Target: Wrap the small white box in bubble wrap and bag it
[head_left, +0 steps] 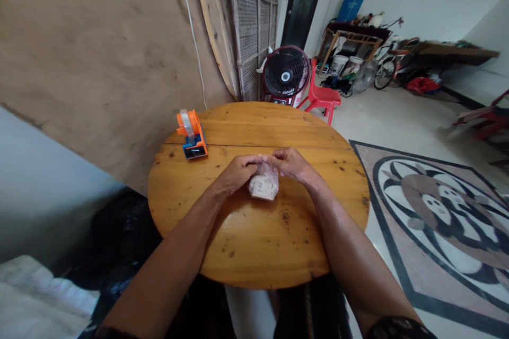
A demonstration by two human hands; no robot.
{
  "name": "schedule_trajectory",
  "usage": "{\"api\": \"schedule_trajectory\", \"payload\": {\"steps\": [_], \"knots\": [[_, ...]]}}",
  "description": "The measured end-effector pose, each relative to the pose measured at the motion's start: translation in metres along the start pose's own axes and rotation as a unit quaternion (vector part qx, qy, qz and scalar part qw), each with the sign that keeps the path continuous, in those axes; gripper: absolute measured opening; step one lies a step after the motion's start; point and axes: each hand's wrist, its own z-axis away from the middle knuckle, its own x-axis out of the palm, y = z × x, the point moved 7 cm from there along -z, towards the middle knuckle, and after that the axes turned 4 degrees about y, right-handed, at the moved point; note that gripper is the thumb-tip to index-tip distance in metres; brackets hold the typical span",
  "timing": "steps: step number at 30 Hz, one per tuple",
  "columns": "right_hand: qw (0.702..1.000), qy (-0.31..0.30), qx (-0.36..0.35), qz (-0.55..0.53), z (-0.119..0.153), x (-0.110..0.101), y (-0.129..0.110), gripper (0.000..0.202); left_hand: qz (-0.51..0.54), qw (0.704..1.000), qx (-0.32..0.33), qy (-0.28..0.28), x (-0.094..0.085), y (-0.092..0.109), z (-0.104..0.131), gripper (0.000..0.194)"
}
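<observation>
Packet (264,186): pale, wrapped in crinkled see-through plastic, lying between my two hands near the middle of the surface; its near face carries faint print, too small to read.
Left hand (238,172): grasping the plastic at the packet's far left, my thumb and bent fingers against it.
Right hand (290,163): pinching the plastic at the far right, fingers curled; my fingertips nearly meet those of the left at the top of the wrapping.
Round wooden surface (254,254): honey-coloured, knotted and glossy, with a dark seam running across beyond my hands.
Tape dispenser (194,135): orange and blue, standing near the far left edge, well apart from my left hand, with a roll of clear tape on it.
Beyond the far edge: a round fan (285,70) facing me, and a red plastic chair (324,96) just to its right.
Left side: a large brown board (119,21), with a white cord (191,21) hanging down in front of it.
Right side: floor tiles with a panda design (441,206).
Back of the room: a blue bin (351,5) and a parked bicycle (385,71).
</observation>
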Motion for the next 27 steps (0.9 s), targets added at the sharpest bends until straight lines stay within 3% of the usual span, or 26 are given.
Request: {"api": "schedule_trajectory", "payload": {"steps": [7, 10, 14, 23, 27], "knots": [[0.997, 0.04, -0.001, 0.064, -0.002, -0.001, 0.001, 0.055, 0.036, 0.999, -0.001, 0.011, -0.001, 0.0, -0.001, 0.028], [0.994, 0.051, 0.012, 0.091, -0.002, 0.002, 0.002, 0.052, 0.088, 0.996, -0.009, -0.01, 0.003, 0.003, 0.0, 0.034], [0.988, 0.077, 0.013, 0.131, -0.001, 0.002, -0.005, 0.043, 0.126, 0.992, -0.015, 0.013, 0.001, 0.002, 0.0, 0.044], [0.99, 0.115, -0.024, 0.083, 0.002, -0.008, -0.01, 0.02, 0.096, 0.992, 0.037, 0.07, -0.012, 0.006, -0.003, 0.04], [0.992, 0.12, -0.013, 0.039, -0.001, -0.012, -0.003, 0.021, 0.089, 0.995, 0.011, 0.049, -0.008, 0.005, -0.002, 0.047]]}}
